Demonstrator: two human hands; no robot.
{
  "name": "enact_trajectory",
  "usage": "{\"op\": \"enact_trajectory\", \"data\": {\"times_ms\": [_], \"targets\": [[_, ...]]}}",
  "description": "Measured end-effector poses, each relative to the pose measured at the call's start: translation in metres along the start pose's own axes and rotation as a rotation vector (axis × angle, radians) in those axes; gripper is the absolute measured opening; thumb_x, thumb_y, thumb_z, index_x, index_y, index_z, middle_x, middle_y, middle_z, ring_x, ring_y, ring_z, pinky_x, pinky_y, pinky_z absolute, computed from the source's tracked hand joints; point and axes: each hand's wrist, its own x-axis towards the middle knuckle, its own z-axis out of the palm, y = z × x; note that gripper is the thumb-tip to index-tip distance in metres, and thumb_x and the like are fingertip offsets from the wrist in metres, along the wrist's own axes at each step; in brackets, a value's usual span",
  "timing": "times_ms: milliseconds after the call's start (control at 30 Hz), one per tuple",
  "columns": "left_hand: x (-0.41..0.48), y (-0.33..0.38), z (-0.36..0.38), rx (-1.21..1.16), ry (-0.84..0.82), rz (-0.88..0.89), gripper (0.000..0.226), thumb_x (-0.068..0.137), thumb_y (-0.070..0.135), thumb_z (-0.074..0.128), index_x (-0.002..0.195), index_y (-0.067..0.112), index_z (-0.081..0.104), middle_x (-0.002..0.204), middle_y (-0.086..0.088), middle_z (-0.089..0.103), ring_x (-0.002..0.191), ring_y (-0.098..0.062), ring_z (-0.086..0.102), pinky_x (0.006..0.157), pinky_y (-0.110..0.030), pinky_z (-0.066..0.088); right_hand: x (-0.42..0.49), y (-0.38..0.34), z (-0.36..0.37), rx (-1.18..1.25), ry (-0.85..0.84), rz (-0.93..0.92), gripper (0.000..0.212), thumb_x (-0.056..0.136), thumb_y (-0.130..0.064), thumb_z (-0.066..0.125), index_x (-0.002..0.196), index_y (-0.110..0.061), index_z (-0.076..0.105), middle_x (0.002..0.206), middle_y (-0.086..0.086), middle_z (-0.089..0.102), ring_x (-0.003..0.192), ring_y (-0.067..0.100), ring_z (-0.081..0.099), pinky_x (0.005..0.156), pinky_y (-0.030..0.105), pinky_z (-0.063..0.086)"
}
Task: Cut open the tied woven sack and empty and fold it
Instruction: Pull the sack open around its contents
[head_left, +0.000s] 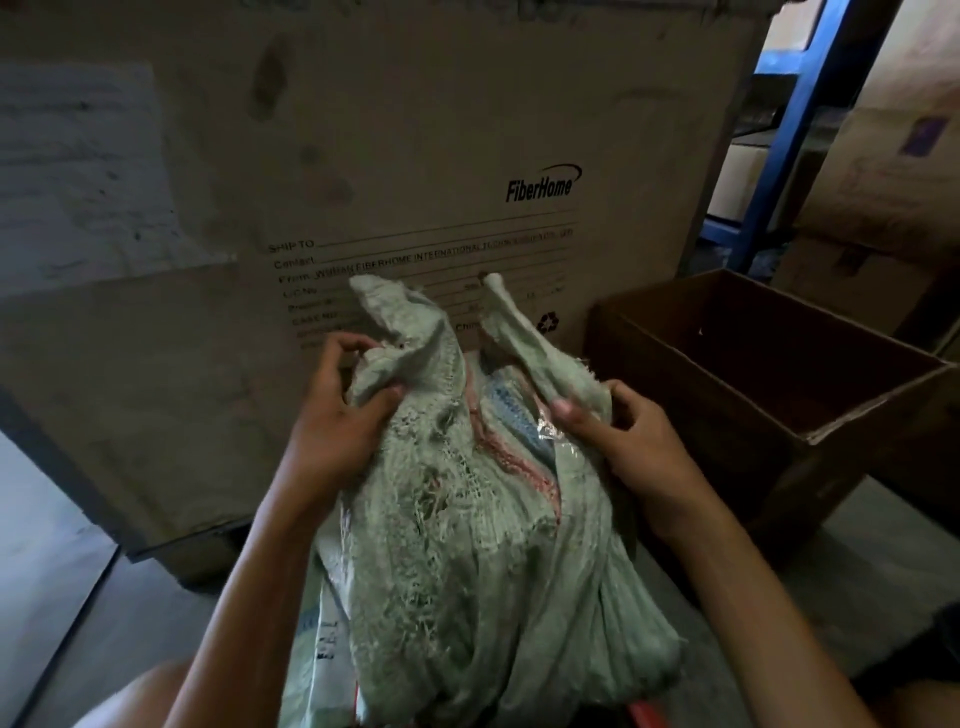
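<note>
A pale green woven sack (467, 545), frayed and torn in places, stands upright in front of me. Its top is parted into two twisted ears. My left hand (343, 415) grips the left ear, thumb pressed into the fabric. The right ear is pinched by my right hand (618, 431). Between the ears the mouth gapes, showing red and blue woven stripes and a bit of clear plastic (550, 436) inside. No cutting tool is in view.
A large FiberHome cardboard carton (415, 156) stands right behind the sack. An open brown cardboard box (769, 364) sits to the right. A blue metal rack (800, 104) with more cartons rises at the back right. Grey floor lies around.
</note>
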Motion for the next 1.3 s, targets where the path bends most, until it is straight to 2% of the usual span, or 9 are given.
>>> {"op": "enact_trajectory", "data": {"times_ms": [233,367,433,600,667,733,867,1067,1300], "targets": [[-0.006,-0.014,-0.011,0.422,0.467,-0.091,0.027,0.098,0.019,0.06,0.123,0.017,0.05,0.105,-0.01,0.067,0.088,-0.034,0.063,0.07,-0.032,0.04,0.02,0.029,-0.05,-0.136,0.617,-0.019,0.018,0.09,-0.017,0.064,0.104,-0.02,0.055,0.112,0.013,0.067,0.102,0.03,0.065,0.091,0.045,0.055],[-0.004,-0.005,0.006,-0.288,0.177,-0.331,0.05,0.094,0.023,0.069,0.135,0.024,0.041,0.088,0.002,0.061,0.063,-0.012,0.06,0.05,-0.023,0.043,0.019,0.033,-0.021,0.04,0.322,0.17,0.036,0.098,-0.043,0.05,0.129,-0.024,0.044,0.122,0.009,0.062,0.107,0.027,0.063,0.097,0.049,0.052],[-0.003,-0.003,0.005,-0.632,-0.058,-0.409,0.079,0.085,0.02,0.076,0.146,0.034,0.029,0.102,-0.003,0.072,0.08,-0.013,0.072,0.071,-0.028,0.057,0.017,0.027,-0.012,0.246,0.157,0.267,0.042,0.093,-0.044,0.058,0.129,-0.026,0.045,0.116,0.009,0.064,0.103,0.028,0.067,0.091,0.048,0.056],[-0.013,-0.001,0.004,0.242,-0.468,-0.383,0.155,0.061,0.029,0.095,0.153,0.043,-0.029,0.16,-0.01,0.04,0.145,-0.031,0.043,0.12,-0.05,0.028,0.014,0.022,-0.013,0.536,-0.063,0.107,0.062,0.084,-0.004,0.068,0.139,-0.025,0.048,0.128,0.016,0.066,0.111,0.033,0.068,0.093,0.05,0.055],[-0.015,-0.011,0.005,0.523,-0.471,-0.524,0.139,0.058,0.055,0.092,0.163,0.021,0.006,0.15,-0.012,0.055,0.131,-0.034,0.057,0.111,-0.045,0.045,0.016,0.024,-0.014,0.433,-0.073,0.038,0.083,0.08,0.006,0.069,0.147,-0.03,0.037,0.134,0.014,0.062,0.114,0.031,0.067,0.088,0.043,0.057],[-0.016,-0.018,0.009,0.66,-0.549,-0.56,0.072,0.069,0.068,0.079,0.114,0.013,0.067,0.099,0.0,0.077,0.093,-0.022,0.07,0.077,-0.031,0.055,0.014,0.024,-0.013,0.07,-0.076,-0.038,0.095,0.079,0.002,0.073,0.153,-0.035,0.025,0.142,0.01,0.053,0.119,0.023,0.062,0.089,0.033,0.056],[-0.014,-0.028,0.023,0.813,-0.667,-0.37,0.037,0.088,0.043,0.075,0.107,0.01,0.074,0.104,-0.005,0.076,0.094,-0.023,0.069,0.08,-0.029,0.052,0.016,0.048,-0.004,-1.225,-0.133,0.155,0.1,0.083,-0.046,0.07,0.151,-0.05,-0.004,0.164,0.013,-0.001,0.144,0.044,0.021,0.112,0.056,0.028],[-0.01,-0.05,0.034,0.383,-0.317,-0.287,0.05,0.077,0.038,0.053,0.124,0.024,0.065,0.121,-0.012,0.073,0.112,-0.035,0.069,0.095,-0.054,0.057,0.021,0.073,0.0,-0.743,0.113,0.115,0.08,0.085,-0.033,0.07,0.147,-0.038,0.021,0.145,0.023,0.033,0.125,0.039,0.048,0.096,0.033,0.04],[-0.018,-0.044,0.083,0.069,-0.494,-0.469,0.05,0.093,0.052,0.064,0.134,0.026,0.049,0.119,0.006,0.065,0.1,-0.011,0.064,0.084,-0.031,0.054,0.021,0.078,0.0,-0.437,0.515,-0.301,0.081,0.066,-0.007,0.087,0.129,-0.026,0.039,0.145,0.006,0.027,0.106,0.009,0.056,0.086,0.014,0.053]]}}
